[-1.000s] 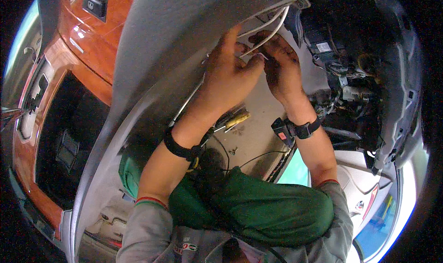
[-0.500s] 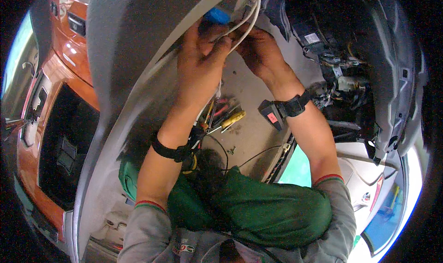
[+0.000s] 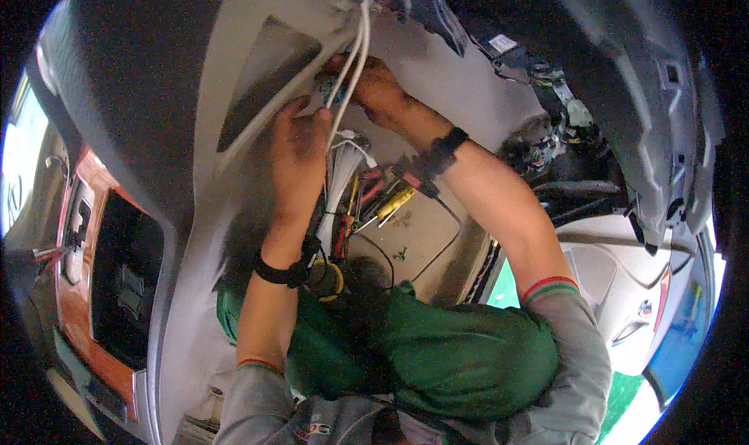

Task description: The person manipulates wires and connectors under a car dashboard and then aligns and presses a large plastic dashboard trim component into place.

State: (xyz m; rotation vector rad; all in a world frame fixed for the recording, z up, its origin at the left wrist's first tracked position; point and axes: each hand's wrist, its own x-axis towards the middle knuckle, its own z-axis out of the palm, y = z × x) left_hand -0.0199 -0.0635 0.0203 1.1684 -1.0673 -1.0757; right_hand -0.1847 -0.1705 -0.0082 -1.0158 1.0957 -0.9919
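Observation:
Two white cables (image 3: 360,59) hang from the top of the footwell and run down between my hands. My left hand (image 3: 298,152) is raised to the left of them, thumb and fingers apart, its fingertips close to the cables. On their far right side, my right hand (image 3: 378,90) is closed around a small blue thing (image 3: 331,92), partly hidden by the fingers and cables; its kind is unclear. Below, a bundle of white zip ties (image 3: 341,168) lies beside a yellow-handled screwdriver (image 3: 396,202) and red-handled tools (image 3: 370,186).
Exposed wiring (image 3: 558,125) and dark brackets of an opened dashboard hang at the right. The grey console side panel (image 3: 214,133) rises at the left. A yellow ring-shaped roll (image 3: 331,280) lies by my knees, and small loose screws (image 3: 400,253) lie on the beige floor.
My view has shifted, with the cables now farther left. Both hands are lower, and the left has drawn away from the right. The white zip ties have come into sight; the blue thing is lower.

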